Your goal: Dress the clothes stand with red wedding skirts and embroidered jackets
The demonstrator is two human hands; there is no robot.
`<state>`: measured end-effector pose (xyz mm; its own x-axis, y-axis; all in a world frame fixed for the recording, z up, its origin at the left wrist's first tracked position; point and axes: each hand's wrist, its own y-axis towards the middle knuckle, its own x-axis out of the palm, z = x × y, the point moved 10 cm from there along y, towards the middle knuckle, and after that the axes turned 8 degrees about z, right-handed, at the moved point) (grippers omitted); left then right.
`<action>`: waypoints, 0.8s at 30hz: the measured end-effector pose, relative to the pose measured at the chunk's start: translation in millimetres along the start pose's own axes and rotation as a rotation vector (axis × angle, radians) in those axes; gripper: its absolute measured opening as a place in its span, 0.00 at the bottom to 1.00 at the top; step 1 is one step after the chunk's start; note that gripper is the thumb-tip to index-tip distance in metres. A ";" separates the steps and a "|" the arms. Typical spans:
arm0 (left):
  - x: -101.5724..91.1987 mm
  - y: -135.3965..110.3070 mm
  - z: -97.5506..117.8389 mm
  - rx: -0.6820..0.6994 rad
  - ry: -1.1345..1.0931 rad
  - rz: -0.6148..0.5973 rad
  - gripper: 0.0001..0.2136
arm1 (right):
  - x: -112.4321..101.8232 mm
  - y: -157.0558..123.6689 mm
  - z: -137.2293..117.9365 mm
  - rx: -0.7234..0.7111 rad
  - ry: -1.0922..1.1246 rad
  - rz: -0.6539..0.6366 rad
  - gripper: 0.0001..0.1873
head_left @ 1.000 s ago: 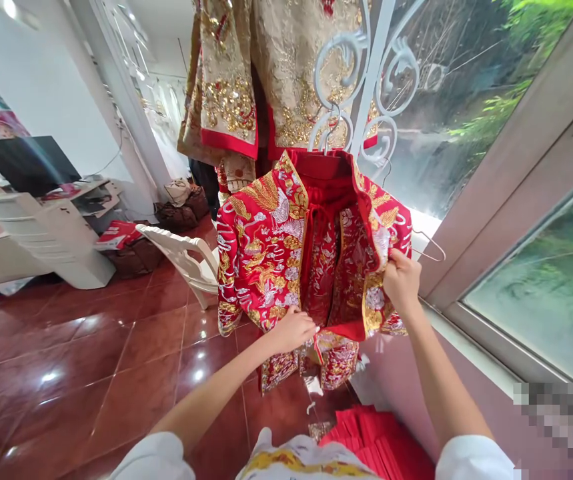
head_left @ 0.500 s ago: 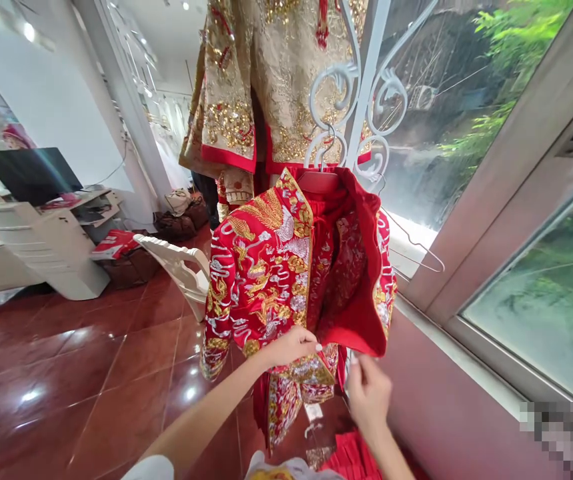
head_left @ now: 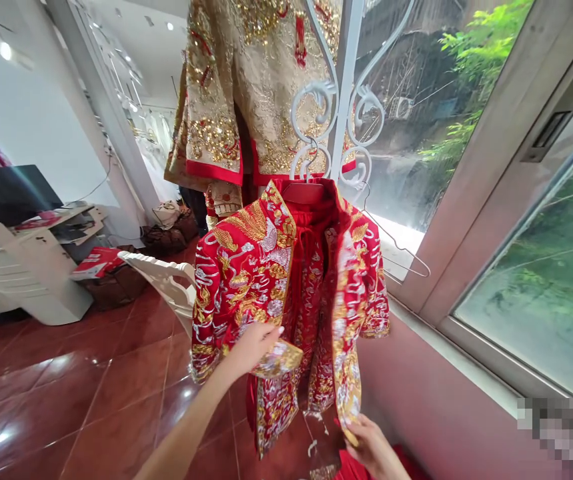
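1. We see the embroidered red jacket (head_left: pixel 246 277) hanging open from its hanger (head_left: pixel 304 194), apparently hooked near the white scrollwork's (head_left: pixel 343 80) lower end, which leaves both fronts free;
2. the left hand (head_left: pixel 253 348), its grip pinching one front near the lower corner, probably steadies that side;
3. the right hand (head_left: pixel 372 445), its grip pinching the other front's bottom corner, seemingly holds that edge straight;
4. between them we see red inner cloth (head_left: pixel 311 300), exposed because the fronts stand parted.

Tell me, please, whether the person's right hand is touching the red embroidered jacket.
Touching. The head view shows it: the right hand grips the red jacket at the lower end of its open front edge, between thumb and fingers.
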<state>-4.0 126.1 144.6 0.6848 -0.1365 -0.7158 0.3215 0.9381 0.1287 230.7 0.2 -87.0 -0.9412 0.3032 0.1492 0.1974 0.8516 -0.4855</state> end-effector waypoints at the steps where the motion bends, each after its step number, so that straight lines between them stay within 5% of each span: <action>1: -12.8 -0.8 -10.9 -0.062 0.090 -0.008 0.20 | -30.5 4.0 -12.7 -0.041 -0.148 0.158 0.15; 3: -38.8 -0.6 -18.0 -0.137 0.290 0.047 0.16 | -71.1 -8.0 -86.2 -0.320 -0.368 0.488 0.18; 5: -70.2 5.3 7.4 -0.091 0.407 0.338 0.10 | -64.4 -45.9 -185.2 -0.702 -0.467 0.739 0.30; 8: -93.5 9.5 71.3 0.067 0.410 0.866 0.25 | 20.7 -89.4 -307.3 -1.161 -0.515 0.752 0.45; 10: -87.5 23.7 94.3 0.074 0.414 0.977 0.40 | 85.7 -90.1 -361.2 -1.336 -0.643 0.716 0.56; 13: -90.8 44.0 99.6 0.054 0.437 0.979 0.40 | 128.0 -48.9 -408.5 -1.340 -0.738 0.717 0.63; 18: -149.0 26.4 75.5 0.119 0.504 1.080 0.29 | 101.1 17.3 -449.6 -1.238 -0.799 0.645 0.70; 21: -175.9 21.0 60.1 0.209 0.420 1.041 0.31 | 88.1 20.3 -469.3 -1.349 -0.798 0.503 0.59; 24: -205.8 27.1 43.4 0.258 0.267 0.986 0.30 | 74.2 10.5 -482.7 -1.467 -0.631 0.373 0.34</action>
<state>-107.9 165.8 325.1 0.5624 0.7541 -0.3391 -0.1483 0.4954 0.8559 295.2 238.1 334.8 -0.6687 0.6736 -0.3148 0.1551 0.5405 0.8269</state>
